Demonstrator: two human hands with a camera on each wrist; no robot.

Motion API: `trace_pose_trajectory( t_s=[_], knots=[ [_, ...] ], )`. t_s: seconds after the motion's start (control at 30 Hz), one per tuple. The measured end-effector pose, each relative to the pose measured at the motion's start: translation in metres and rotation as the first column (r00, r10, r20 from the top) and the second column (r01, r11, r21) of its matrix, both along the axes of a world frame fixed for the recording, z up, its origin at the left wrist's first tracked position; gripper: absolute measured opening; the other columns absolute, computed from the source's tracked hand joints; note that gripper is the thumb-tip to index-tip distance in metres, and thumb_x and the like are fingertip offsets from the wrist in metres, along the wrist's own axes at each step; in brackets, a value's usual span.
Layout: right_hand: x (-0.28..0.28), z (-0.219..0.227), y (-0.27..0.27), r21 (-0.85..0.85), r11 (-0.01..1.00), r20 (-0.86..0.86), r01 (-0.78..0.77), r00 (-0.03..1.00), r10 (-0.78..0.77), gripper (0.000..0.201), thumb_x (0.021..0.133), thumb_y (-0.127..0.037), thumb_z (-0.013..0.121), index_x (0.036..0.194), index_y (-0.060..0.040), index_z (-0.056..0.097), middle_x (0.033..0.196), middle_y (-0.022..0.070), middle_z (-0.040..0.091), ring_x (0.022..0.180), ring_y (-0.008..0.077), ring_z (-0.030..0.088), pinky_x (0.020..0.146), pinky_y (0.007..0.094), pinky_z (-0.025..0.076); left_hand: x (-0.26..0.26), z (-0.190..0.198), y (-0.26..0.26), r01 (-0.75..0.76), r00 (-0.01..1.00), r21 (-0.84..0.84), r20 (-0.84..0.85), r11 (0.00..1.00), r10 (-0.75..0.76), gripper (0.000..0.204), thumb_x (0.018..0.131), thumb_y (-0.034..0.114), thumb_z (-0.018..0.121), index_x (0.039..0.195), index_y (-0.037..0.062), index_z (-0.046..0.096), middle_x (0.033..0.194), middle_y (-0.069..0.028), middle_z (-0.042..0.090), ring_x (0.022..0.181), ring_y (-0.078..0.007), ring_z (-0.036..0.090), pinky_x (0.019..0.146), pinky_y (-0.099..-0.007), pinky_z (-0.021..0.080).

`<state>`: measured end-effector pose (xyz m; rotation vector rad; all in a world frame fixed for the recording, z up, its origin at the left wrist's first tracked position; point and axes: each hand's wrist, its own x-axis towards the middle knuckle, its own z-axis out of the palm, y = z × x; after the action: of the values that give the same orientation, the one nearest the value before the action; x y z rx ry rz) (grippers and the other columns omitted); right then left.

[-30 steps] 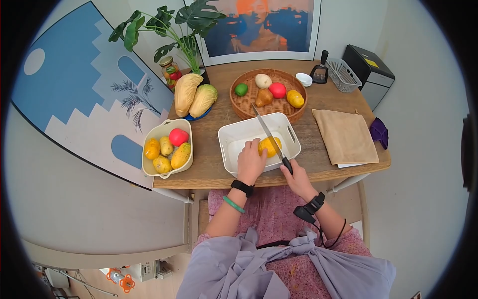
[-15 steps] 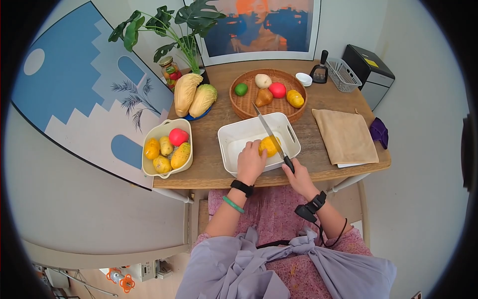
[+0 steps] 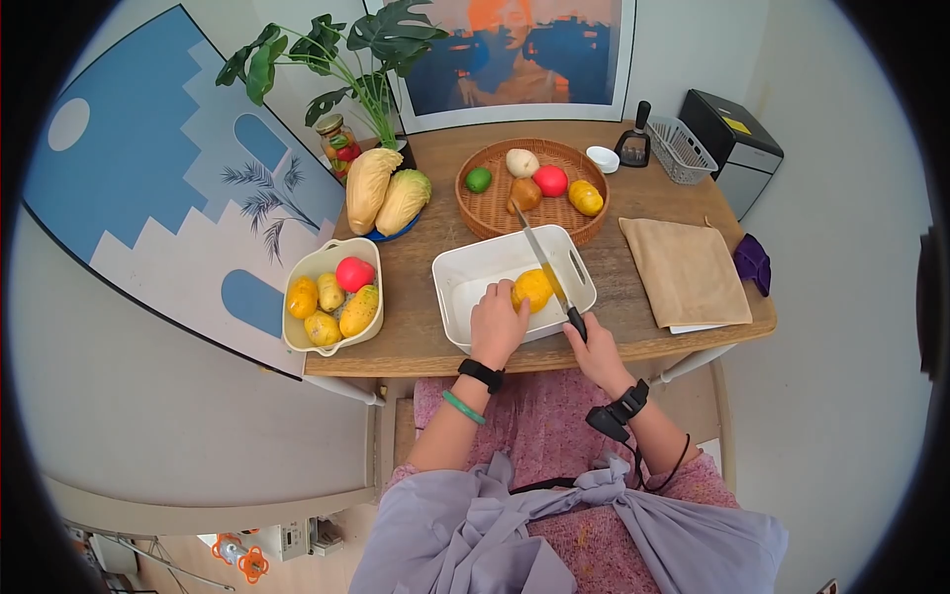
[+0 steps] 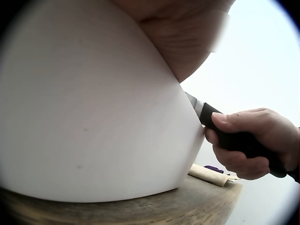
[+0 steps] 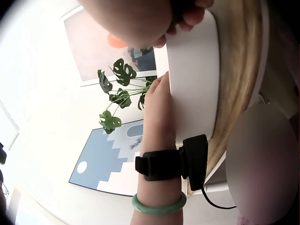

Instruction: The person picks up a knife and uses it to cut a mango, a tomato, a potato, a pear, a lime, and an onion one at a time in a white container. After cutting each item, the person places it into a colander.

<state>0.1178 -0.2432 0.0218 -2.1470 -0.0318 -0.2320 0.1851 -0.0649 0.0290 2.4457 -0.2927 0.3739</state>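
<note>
My left hand (image 3: 500, 322) reaches over the near rim of a white rectangular basin (image 3: 460, 282) and grips a round yellow fruit (image 3: 532, 289) inside it. In my right hand (image 3: 597, 354) is the black handle of a long kitchen knife (image 3: 544, 259). Its blade slants away to the left along the right side of the fruit, with the tip past the basin's far rim. In the left wrist view my right fingers curl round the knife handle (image 4: 243, 143), and the basin wall hides the fruit.
To the left stands a cream tub (image 3: 293, 330) of yellow fruits and a pink-red one. Behind the basin is a round wicker tray (image 3: 485, 210) with assorted produce. Cabbages (image 3: 404, 201) lie at the back left; a folded tan cloth (image 3: 683, 272) lies to the right.
The knife blade has shifted right, from across the top of the fruit to its right side, and my right hand has moved slightly right with it. My left hand stays on the fruit.
</note>
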Motion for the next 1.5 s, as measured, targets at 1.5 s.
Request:
trace_pose_trajectory(
  t_s=[1.5],
  knots=[
    [-0.002, 0.000, 0.004, -0.010, 0.999, -0.013, 0.039, 0.999, -0.039, 0.030, 0.095, -0.027, 0.056, 0.094, 0.0015, 0.048, 0.074, 0.0288, 0.060, 0.074, 0.0488, 0.059, 0.062, 0.0511, 0.045, 0.003, -0.003, 0.000, 0.138, 0.990, 0.021, 0.011, 0.990, -0.138, 0.048, 0.080, 0.032, 0.069, 0.121, 0.0106, 0.055, 0.130, -0.0164, 0.049, 0.110, -0.0353, 0.054, 0.088, -0.0478, 0.045]
  ],
)
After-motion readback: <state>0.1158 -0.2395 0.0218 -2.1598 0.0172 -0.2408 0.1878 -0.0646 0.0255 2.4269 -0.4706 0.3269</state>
